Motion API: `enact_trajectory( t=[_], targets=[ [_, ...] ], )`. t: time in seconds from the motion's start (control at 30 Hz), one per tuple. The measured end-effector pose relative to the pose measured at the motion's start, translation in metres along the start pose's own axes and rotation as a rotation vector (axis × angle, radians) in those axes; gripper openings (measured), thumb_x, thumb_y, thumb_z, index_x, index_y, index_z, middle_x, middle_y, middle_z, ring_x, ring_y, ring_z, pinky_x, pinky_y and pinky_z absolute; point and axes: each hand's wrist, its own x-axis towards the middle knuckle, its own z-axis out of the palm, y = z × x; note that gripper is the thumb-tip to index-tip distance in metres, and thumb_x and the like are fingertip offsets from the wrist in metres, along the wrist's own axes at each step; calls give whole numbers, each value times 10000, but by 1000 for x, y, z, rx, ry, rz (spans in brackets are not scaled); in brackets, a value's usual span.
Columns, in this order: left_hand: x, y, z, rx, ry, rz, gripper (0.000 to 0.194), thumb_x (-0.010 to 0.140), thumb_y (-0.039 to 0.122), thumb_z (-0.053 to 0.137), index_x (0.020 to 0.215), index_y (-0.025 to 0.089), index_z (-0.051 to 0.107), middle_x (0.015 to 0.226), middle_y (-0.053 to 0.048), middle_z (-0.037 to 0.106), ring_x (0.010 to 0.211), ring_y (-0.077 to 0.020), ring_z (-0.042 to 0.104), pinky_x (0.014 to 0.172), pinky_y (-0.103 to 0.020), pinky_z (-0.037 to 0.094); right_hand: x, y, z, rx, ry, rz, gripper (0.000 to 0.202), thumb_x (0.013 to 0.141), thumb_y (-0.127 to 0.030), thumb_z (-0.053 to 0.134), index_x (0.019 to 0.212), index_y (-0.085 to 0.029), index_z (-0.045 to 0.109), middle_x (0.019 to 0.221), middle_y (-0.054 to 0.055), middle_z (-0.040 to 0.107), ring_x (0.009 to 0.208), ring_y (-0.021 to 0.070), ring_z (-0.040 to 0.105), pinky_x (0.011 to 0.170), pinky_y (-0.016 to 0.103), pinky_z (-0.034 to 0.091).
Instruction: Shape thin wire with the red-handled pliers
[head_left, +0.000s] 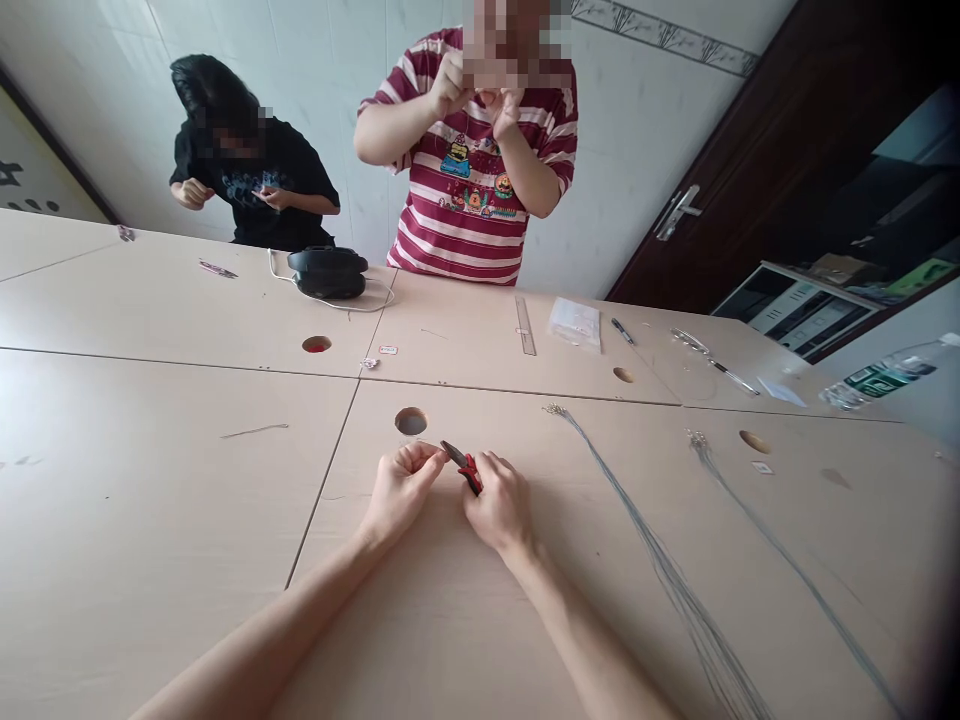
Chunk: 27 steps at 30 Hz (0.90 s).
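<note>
My right hand [498,500] is wrapped round the red and black handles of a pair of pliers [470,470], whose dark jaws point up and to the left. Close to the jaw tips, my left hand [405,485] pinches something too small to make out between thumb and finger. Both hands are low over the pale table. To the right of my right hand lies a bundle of thin grey cords [626,500] with metal ends at its far tip. A second cord bundle [772,530] stretches out farther right.
Across the table [150,520] are two people, one in a striped shirt [465,230], one in black [277,170]. A black device [328,272] with a white cable, a ruler [525,326], a plastic bag [575,324], a pen [622,331] and a bottle [889,375] lie around. Round holes [411,421] pierce the tabletop.
</note>
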Motion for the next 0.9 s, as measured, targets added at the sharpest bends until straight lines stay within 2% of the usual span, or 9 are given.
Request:
enact_trajectory(
  t=[0.2, 0.37, 0.47, 0.6, 0.73, 0.9],
  targets=[
    [2, -2, 1, -5, 9, 19, 284, 789, 407, 623, 739, 138, 699, 728, -31, 687, 724, -162, 590, 710, -254, 429, 0, 1, 2, 66, 28, -6, 127, 757, -82, 503, 748, -205, 535, 711, 33, 606, 654, 191, 536, 581, 276, 330],
    [3, -2, 1, -28, 43, 26, 250, 746, 385, 643, 714, 142, 693, 723, -35, 692, 718, -166, 597, 694, -251, 433, 2, 6, 3, 165, 80, -28, 150, 727, -74, 508, 786, -212, 524, 725, 21, 572, 709, 195, 535, 638, 277, 406],
    [2, 0, 0, -43, 54, 14, 251, 740, 386, 642, 724, 140, 690, 671, -30, 671, 648, -152, 574, 611, -243, 414, 5, 11, 4, 241, 142, -31, 105, 812, -120, 481, 851, -207, 525, 774, 32, 572, 764, 198, 544, 707, 297, 456],
    [0, 5, -1, -46, 31, -1, 262, 728, 399, 656, 701, 139, 684, 525, 11, 573, 541, -125, 507, 532, -232, 371, 7, 14, 5, 329, 220, -35, 95, 921, -218, 442, 939, -198, 533, 842, 58, 586, 817, 204, 558, 759, 334, 484],
    [-1, 10, -3, -35, -1, -3, 244, 726, 384, 648, 684, 146, 681, 487, 25, 532, 515, -121, 489, 511, -231, 359, 8, 12, 6, 381, 237, -78, 103, 935, -227, 442, 950, -210, 542, 860, 64, 594, 836, 214, 557, 765, 351, 482],
    [0, 10, -6, -27, -48, 13, 195, 730, 342, 633, 692, 155, 674, 594, -8, 620, 616, -149, 559, 576, -239, 405, 7, 9, 5, 401, 204, -147, 73, 910, -196, 479, 947, -218, 538, 865, 60, 590, 822, 218, 535, 771, 360, 466]
  ],
)
